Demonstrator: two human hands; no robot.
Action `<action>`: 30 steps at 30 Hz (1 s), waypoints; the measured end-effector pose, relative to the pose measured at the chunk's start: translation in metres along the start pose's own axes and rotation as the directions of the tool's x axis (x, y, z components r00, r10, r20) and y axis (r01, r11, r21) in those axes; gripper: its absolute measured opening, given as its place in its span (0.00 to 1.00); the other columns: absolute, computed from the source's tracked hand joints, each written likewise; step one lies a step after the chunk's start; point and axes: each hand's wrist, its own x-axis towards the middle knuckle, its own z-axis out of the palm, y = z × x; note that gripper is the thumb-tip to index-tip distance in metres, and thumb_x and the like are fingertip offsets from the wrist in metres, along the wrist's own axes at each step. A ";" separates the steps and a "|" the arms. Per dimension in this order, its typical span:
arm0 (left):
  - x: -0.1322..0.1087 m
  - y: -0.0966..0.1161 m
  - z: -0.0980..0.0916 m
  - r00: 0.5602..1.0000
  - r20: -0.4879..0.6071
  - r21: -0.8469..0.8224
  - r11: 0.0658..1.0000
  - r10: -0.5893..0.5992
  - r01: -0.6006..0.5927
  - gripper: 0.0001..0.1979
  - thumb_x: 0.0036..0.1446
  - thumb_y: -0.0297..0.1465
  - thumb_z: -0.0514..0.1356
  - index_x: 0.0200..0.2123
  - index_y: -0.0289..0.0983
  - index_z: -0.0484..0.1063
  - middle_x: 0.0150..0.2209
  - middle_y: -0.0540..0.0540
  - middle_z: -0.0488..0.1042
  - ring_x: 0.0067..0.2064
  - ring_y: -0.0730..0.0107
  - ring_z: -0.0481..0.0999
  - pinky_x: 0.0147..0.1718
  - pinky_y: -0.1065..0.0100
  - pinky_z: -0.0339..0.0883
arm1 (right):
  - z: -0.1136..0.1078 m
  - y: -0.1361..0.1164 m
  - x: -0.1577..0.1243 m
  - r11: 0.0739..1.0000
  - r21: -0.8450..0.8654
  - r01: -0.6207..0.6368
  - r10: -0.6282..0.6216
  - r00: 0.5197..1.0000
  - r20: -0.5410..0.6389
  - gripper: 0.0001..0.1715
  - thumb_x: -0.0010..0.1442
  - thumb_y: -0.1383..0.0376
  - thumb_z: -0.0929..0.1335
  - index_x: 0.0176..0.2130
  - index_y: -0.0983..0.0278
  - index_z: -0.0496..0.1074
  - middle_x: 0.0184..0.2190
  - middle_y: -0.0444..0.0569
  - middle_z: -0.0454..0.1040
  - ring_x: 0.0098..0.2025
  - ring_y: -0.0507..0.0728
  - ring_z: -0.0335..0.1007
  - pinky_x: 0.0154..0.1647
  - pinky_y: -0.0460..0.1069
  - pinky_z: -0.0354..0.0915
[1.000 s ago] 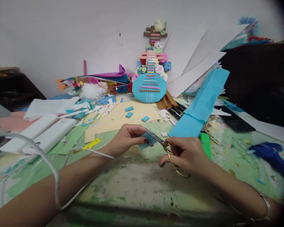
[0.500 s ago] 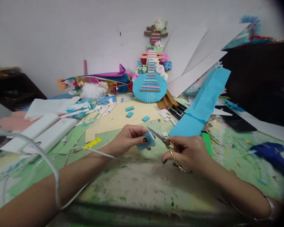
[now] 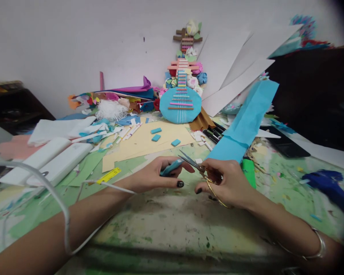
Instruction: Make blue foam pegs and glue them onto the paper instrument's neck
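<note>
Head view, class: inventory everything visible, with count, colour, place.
scissors: one, gold-handled, in right grip
small piece: one, blue, in left grip
blocks: three, blue, on sheets
sheets: count unclear, cream, middle
lute: one, blue, back centre
folded paper: one, blue, right
pens: several, black, centre right
markers: several, white, centre left
string tangle: one, white, back left
boxes: two, white, left
cable: count unclear, white, left
phone: one, black, right
glue gun: one, blue, right
scraps: many, mixed, across table
left grip: one, dark-nailed, centre
right grip: one, dark-nailed, right

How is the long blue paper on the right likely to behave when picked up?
The long blue paper looks thin, so probably light. Its wrinkles suggest floppiness, and it may bend at the line crossing its lower part.
</note>
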 end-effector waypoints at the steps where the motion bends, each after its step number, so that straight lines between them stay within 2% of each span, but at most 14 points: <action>1: 0.000 0.001 0.001 0.999 -0.030 0.058 0.998 0.013 -0.012 0.14 0.54 0.33 0.60 0.44 0.35 0.72 0.25 0.53 0.59 0.26 0.77 0.56 0.24 0.73 0.54 | 0.000 -0.001 0.000 1.000 0.000 0.000 0.000 1.000 0.002 0.26 0.48 0.47 0.71 0.23 0.65 0.64 0.15 0.37 0.57 0.19 0.46 0.49 0.19 0.43 0.47; 5: 0.002 0.003 0.005 0.977 -0.140 0.333 0.936 0.164 -0.109 0.10 0.59 0.29 0.52 0.37 0.34 0.72 0.26 0.50 0.65 0.28 0.75 0.63 0.29 0.72 0.60 | 0.004 -0.005 0.000 1.000 0.012 -0.012 0.012 1.000 -0.003 0.26 0.49 0.47 0.70 0.22 0.65 0.63 0.14 0.38 0.59 0.18 0.46 0.51 0.19 0.43 0.47; 9: 0.003 -0.004 0.008 0.956 -0.123 0.498 0.850 0.266 -0.172 0.11 0.61 0.29 0.50 0.33 0.33 0.71 0.29 0.47 0.70 0.32 0.72 0.68 0.33 0.70 0.62 | 0.008 -0.007 -0.001 1.000 0.000 0.014 -0.014 0.999 -0.033 0.25 0.50 0.47 0.70 0.24 0.66 0.65 0.15 0.38 0.59 0.18 0.46 0.50 0.19 0.43 0.47; 16: 0.002 -0.011 0.009 0.947 -0.125 0.518 0.834 0.295 -0.192 0.14 0.63 0.32 0.48 0.44 0.33 0.70 0.31 0.46 0.73 0.32 0.72 0.71 0.35 0.70 0.65 | 0.008 -0.008 -0.005 0.996 -0.053 0.065 -0.068 0.996 -0.062 0.23 0.51 0.49 0.70 0.26 0.66 0.66 0.16 0.38 0.60 0.19 0.46 0.49 0.20 0.43 0.47; 23: 0.001 -0.013 0.010 0.940 -0.119 0.532 0.820 0.320 -0.212 0.16 0.64 0.30 0.48 0.52 0.36 0.67 0.34 0.46 0.74 0.33 0.73 0.71 0.36 0.70 0.65 | 0.011 -0.008 -0.003 0.994 -0.053 0.096 -0.101 0.990 -0.095 0.25 0.51 0.46 0.70 0.28 0.67 0.68 0.16 0.39 0.61 0.18 0.46 0.50 0.20 0.43 0.48; 30: 0.001 -0.011 0.009 0.952 -0.096 0.482 0.851 0.290 -0.210 0.17 0.64 0.31 0.48 0.53 0.33 0.66 0.33 0.45 0.74 0.33 0.72 0.71 0.36 0.69 0.66 | 0.009 -0.009 -0.003 0.988 -0.066 0.142 -0.149 0.982 -0.119 0.27 0.51 0.45 0.69 0.24 0.66 0.67 0.14 0.39 0.60 0.17 0.46 0.51 0.18 0.43 0.48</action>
